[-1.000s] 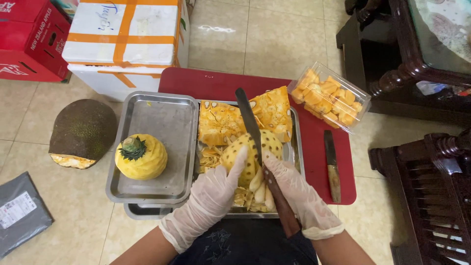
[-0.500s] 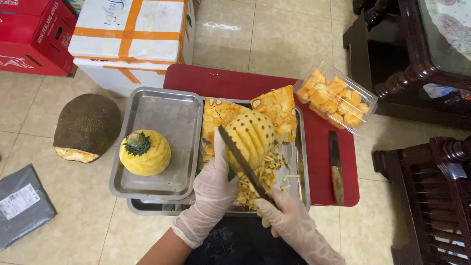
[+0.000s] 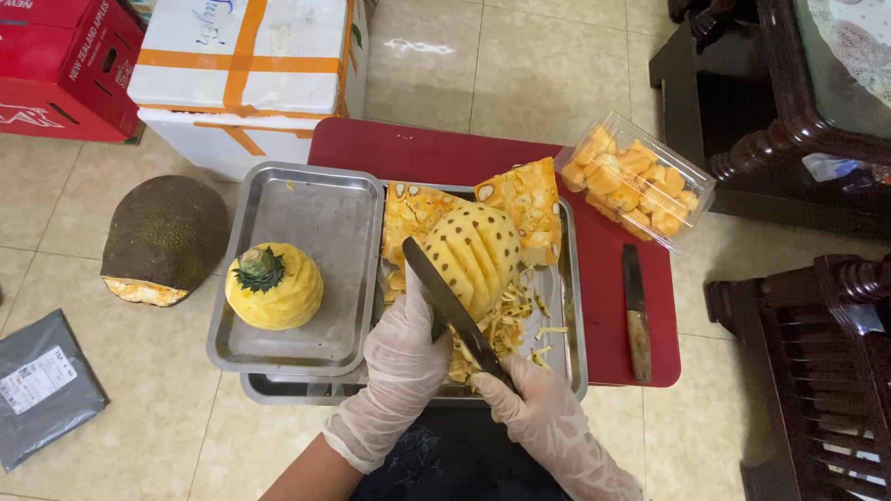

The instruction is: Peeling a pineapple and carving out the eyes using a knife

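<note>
Materials I see around the tray

Dull steel tray (image 3: 297, 209); beside it glossy clear plastic box (image 3: 691, 190), rough-skinned jackfruit (image 3: 167, 232), wooden-handled knife (image 3: 637, 320).

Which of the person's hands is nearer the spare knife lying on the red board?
Right. The right hand sits just left of the spare knife; the left hand is farther left, beyond the pineapple.

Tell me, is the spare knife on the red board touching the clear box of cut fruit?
Apart. The head view shows bare red board between the spare knife and the clear box.
</note>
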